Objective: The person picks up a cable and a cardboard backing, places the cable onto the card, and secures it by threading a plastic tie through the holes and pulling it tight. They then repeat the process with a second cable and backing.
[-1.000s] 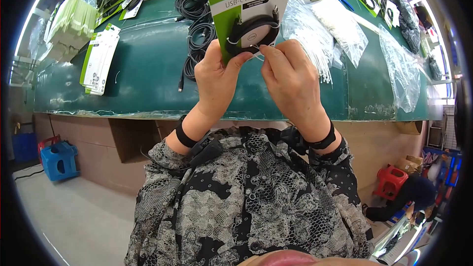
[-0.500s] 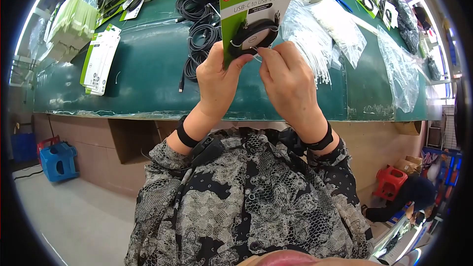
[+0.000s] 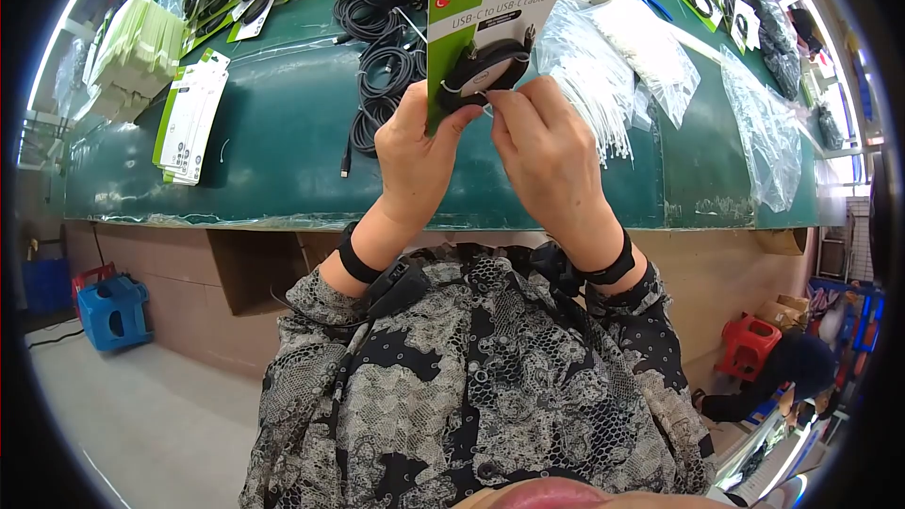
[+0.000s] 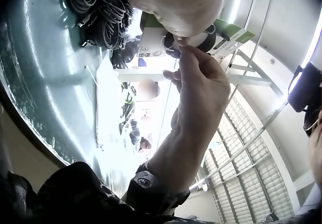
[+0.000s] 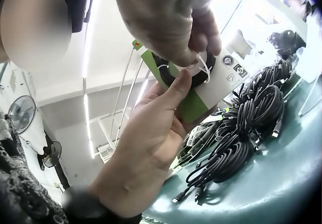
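Note:
My left hand (image 3: 411, 153) grips the lower left edge of a green and white cable card (image 3: 459, 25), held upright above the table. On its front lies a coiled black cable (image 3: 506, 55). The thumb and fingers of my right hand (image 3: 550, 157) pinch a thin white tie at the coil's lower edge. In the right wrist view the white tie (image 5: 205, 65) loops round the coil beside my right fingertips, and my left hand (image 5: 151, 138) holds the card from below. In the left wrist view both hands meet at the card (image 4: 151, 41).
Bundled black cables (image 3: 381, 66) lie behind the card. White cards (image 3: 191, 123) and a stack of pale green cards (image 3: 141, 45) are on the left. White ties (image 3: 589, 71) and clear bags (image 3: 762, 137) are on the right. Another person (image 3: 787, 372) is at lower right.
The card has moved slightly right and down and turned a little. My right hand has shifted slightly left, still pinching at the coil's lower edge.

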The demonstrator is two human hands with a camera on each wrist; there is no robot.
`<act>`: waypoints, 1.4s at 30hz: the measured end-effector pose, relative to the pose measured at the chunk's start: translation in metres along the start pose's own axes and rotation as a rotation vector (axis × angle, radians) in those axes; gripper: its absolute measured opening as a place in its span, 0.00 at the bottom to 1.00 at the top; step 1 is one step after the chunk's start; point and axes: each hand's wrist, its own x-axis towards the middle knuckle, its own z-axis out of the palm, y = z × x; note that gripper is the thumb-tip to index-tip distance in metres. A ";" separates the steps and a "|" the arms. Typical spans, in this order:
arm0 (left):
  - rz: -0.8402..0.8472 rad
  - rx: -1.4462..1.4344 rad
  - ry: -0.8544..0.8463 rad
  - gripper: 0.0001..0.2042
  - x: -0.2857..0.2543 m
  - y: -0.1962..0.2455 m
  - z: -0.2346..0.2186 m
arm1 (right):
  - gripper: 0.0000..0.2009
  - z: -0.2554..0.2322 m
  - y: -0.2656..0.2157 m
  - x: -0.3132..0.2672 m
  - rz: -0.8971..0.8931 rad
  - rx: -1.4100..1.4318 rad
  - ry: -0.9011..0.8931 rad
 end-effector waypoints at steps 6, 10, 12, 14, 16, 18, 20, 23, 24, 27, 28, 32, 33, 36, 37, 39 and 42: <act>-0.128 -0.151 -0.012 0.12 0.000 -0.003 -0.002 | 0.06 0.000 0.005 0.000 -0.014 -0.008 -0.025; -0.138 -0.204 -0.007 0.12 0.000 -0.002 0.000 | 0.05 0.000 0.003 -0.001 -0.007 -0.032 -0.047; -0.135 -0.221 -0.016 0.12 0.000 -0.002 0.001 | 0.05 0.000 0.005 0.001 0.001 -0.033 -0.040; -0.125 -0.255 -0.023 0.12 -0.001 -0.003 0.001 | 0.06 0.001 0.007 0.002 0.009 -0.035 -0.028; -0.133 -0.256 -0.026 0.12 0.000 -0.003 0.002 | 0.06 0.001 0.006 0.001 0.003 -0.034 -0.032; -0.150 -0.257 -0.024 0.11 -0.001 -0.003 0.003 | 0.07 0.002 0.005 -0.001 -0.010 -0.029 -0.045; -0.132 -0.223 -0.037 0.11 -0.002 -0.005 0.003 | 0.07 0.002 0.005 -0.001 0.011 -0.018 -0.043; -0.090 -0.156 -0.061 0.11 -0.002 -0.007 0.003 | 0.07 0.004 0.005 0.001 0.051 0.005 -0.037; -0.123 -0.192 -0.069 0.11 -0.002 -0.007 0.003 | 0.07 0.006 0.006 0.001 0.028 0.013 -0.043; -0.193 -0.264 -0.085 0.12 -0.001 -0.008 0.000 | 0.07 0.005 0.010 -0.001 -0.017 0.029 -0.056; -0.257 -0.372 -0.095 0.12 0.000 -0.007 -0.003 | 0.08 -0.003 0.017 -0.002 0.090 0.154 -0.006; -0.446 -0.651 -0.130 0.14 0.007 0.007 -0.012 | 0.11 0.006 0.048 -0.015 0.376 0.572 0.017; -0.517 -0.709 -0.162 0.14 0.008 0.012 -0.013 | 0.13 0.021 0.060 -0.025 0.463 0.741 -0.056; -0.599 -0.780 -0.206 0.15 0.007 0.021 -0.011 | 0.15 0.030 0.053 -0.028 0.513 0.931 -0.082; -0.604 -0.792 -0.217 0.15 0.004 0.023 -0.010 | 0.16 0.033 0.044 -0.027 0.472 0.954 -0.034; -0.610 -0.802 -0.224 0.15 0.000 0.024 -0.010 | 0.17 0.035 0.040 -0.029 0.431 0.979 0.012; -0.608 -0.775 -0.225 0.15 -0.001 0.024 -0.010 | 0.19 0.037 0.042 -0.029 0.299 0.985 0.060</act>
